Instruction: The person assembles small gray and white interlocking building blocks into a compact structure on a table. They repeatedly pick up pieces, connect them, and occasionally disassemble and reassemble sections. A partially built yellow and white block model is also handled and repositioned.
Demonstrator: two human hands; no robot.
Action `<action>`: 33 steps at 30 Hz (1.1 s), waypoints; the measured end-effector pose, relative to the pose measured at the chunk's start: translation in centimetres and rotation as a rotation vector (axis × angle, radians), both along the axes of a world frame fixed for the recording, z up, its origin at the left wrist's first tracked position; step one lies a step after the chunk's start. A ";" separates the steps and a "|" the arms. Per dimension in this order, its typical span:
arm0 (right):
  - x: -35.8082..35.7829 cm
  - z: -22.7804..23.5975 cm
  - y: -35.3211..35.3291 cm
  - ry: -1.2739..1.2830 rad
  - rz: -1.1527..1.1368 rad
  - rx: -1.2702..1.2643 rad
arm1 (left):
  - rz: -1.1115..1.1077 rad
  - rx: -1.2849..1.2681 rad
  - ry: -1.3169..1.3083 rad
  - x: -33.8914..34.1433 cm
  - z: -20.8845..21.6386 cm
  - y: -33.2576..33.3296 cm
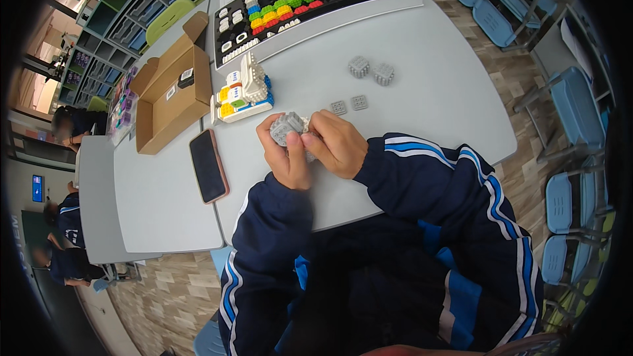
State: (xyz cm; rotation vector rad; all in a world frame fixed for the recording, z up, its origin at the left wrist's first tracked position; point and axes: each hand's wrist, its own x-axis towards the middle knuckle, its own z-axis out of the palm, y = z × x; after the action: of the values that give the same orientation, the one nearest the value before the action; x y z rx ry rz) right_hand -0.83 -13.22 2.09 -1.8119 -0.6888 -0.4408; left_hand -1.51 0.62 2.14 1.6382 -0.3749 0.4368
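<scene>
Both my hands meet over the table's near part, around a grey toothed building block [286, 129]. My left hand [287, 161] is closed round it, thumb on its near face. From the right, my right hand [337, 142] pinches a pale piece [305, 124] against the block's side; the fingers hide most of that piece. Beyond my right hand lie two small flat grey square plates, one [337, 107] nearer and another [359, 102] beside it. Farther back sit two grey toothed blocks, one [359, 66] left and one [384, 74] right.
Left of my hands stands a white, yellow and blue brick model [245, 92]. A phone [209, 166] lies near an open cardboard box [173, 102]. At the back, a white-edged kit tray [323, 26] holds coloured bricks. Blue chairs [577, 109] stand at the right; several people are at the far left.
</scene>
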 end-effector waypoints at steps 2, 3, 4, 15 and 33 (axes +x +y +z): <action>-0.1 0.1 0.0 0.039 0.051 0.038 | -0.042 -0.067 0.054 -0.1 -0.2 0.3; -0.3 0.2 0.0 0.101 0.071 0.060 | -0.047 -0.086 0.051 -0.1 -0.3 0.3; -0.4 0.3 0.0 0.163 0.092 0.081 | -0.052 -0.105 0.048 -0.1 -0.4 0.1; -0.5 0.3 0.2 0.283 0.158 0.166 | -0.074 -0.206 0.010 0.0 -0.7 -0.1; 0.1 -0.1 0.1 0.200 0.131 0.143 | -0.067 -0.225 0.009 0.3 -1.2 -0.1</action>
State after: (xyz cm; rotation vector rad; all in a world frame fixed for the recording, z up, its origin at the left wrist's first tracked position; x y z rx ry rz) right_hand -0.70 -13.17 2.00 -1.6389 -0.6162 -0.2127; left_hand -1.20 0.50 0.98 1.4048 -0.3595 0.4063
